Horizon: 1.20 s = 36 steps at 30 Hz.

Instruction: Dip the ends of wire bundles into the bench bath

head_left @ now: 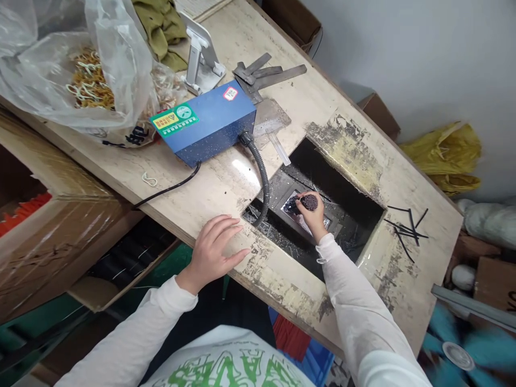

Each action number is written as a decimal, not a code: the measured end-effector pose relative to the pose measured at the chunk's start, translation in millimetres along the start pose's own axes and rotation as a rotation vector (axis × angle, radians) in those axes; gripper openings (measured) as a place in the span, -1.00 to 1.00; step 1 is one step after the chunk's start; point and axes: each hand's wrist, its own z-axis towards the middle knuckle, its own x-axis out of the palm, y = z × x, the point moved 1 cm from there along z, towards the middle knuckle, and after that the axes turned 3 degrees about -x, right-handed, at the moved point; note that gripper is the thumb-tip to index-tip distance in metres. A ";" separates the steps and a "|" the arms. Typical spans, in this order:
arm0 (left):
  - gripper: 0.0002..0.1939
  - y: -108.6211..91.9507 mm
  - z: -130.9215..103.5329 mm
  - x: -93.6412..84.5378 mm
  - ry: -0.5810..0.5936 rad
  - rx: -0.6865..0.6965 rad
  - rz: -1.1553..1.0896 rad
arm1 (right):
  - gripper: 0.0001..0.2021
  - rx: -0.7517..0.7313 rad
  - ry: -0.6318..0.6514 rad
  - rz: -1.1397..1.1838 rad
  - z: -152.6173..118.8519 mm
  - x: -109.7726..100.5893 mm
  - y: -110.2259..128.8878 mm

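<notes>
My right hand (313,214) is closed around a bundle of thin dark strands (309,202), whose round end faces up. It holds the bundle at a shiny metal plate (300,220) inside a rectangular opening in the tabletop; whether they touch I cannot tell. My left hand (215,250) lies at the near table edge left of the opening, fingers stretched out and nothing in it. From a blue box (209,122) with a green label, a ribbed black hose (264,183) bends down into the opening. Loose black strands (409,228) lie to the right of the opening.
Flat metal strips (270,75) and a phone stand (201,59) sit behind the opening. A plastic bag (121,70) of yellow and white loops is at the left. A black cable (167,191) crosses the table. At lower right, a blue fan (459,355) is blurred.
</notes>
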 end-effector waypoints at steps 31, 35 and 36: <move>-0.58 -54.2 1.8 6.7 0.236 -0.116 -0.416 | -0.93 0.139 -0.527 0.793 -63.2 -5.6 161.6; -0.29 -103.4 11.1 40.0 0.460 -0.370 -0.825 | -0.87 0.138 -0.470 0.881 -68.4 13.0 178.3; -0.27 -113.6 15.7 46.2 0.462 -0.399 -0.939 | -0.82 0.120 -0.468 0.871 -70.8 17.1 182.7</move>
